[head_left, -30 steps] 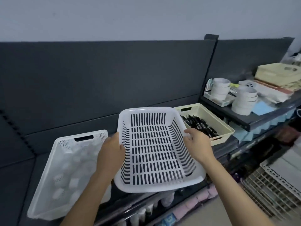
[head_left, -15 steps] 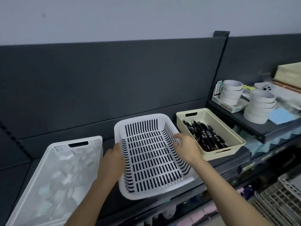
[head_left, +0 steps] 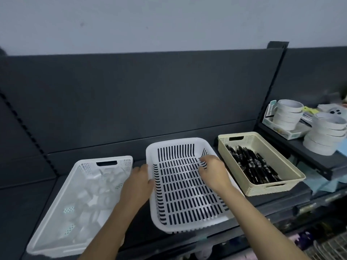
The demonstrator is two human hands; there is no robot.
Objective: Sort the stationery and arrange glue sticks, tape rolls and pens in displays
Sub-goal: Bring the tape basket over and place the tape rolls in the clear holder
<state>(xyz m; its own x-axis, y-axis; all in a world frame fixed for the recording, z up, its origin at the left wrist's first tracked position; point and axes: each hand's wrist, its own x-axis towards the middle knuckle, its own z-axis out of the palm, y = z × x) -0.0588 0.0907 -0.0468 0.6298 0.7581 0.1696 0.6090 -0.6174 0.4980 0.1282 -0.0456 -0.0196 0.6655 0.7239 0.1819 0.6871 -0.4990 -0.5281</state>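
An empty white slotted basket (head_left: pixel 180 188) lies flat on the dark shelf (head_left: pixel 262 203), between two other trays. My left hand (head_left: pixel 138 184) grips its left rim and my right hand (head_left: pixel 212 171) holds its right wall from inside. To the left a white tray (head_left: pixel 56 222) holds several white tape rolls. To the right a cream tray (head_left: pixel 289 166) holds several black pens (head_left: pixel 253 164). Two stacks of white tape rolls (head_left: pixel 286 113) (head_left: pixel 326 134) stand on the raised shelf at the far right.
A dark back panel (head_left: pixel 150 100) rises right behind the trays. A small pale box (head_left: pixel 285 132) sits under the nearer tape stack, with papers behind. Lower shelves with goods and a wire basket (head_left: pixel 330 248) show below right.
The slotted basket went from tilted in the air down onto the shelf, now flat between the two trays. Both hands stayed on its sides. My view shifted left.
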